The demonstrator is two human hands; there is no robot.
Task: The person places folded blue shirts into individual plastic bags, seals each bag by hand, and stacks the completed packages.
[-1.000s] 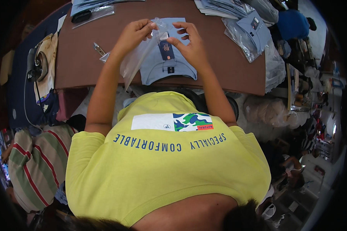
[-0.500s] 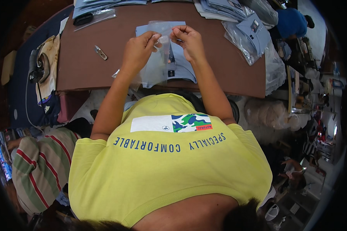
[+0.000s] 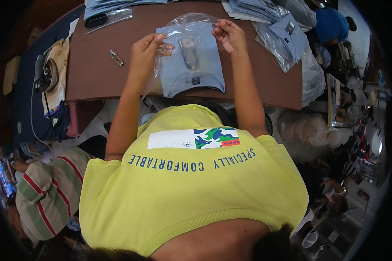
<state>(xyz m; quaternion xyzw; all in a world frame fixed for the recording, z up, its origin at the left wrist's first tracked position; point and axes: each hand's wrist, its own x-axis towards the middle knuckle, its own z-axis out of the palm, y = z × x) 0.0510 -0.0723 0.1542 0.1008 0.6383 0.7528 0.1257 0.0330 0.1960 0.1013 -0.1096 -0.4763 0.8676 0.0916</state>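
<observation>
Our left hand (image 3: 146, 51) and right hand (image 3: 231, 38), held apart, are pinching a clear, wrinkled plastic bag (image 3: 188, 22).
We are holding it over a folded light-blue fabric garment (image 3: 175, 81), which is lying on the flat brown tabletop (image 3: 101, 77); glossy film is blurring the garment's dark oblong tag (image 3: 189, 55). Slim pointed metal snips (image 3: 116, 58) are resting leftward, and the view's top edge is cutting off stacked blue garments (image 3: 123, 4).
</observation>
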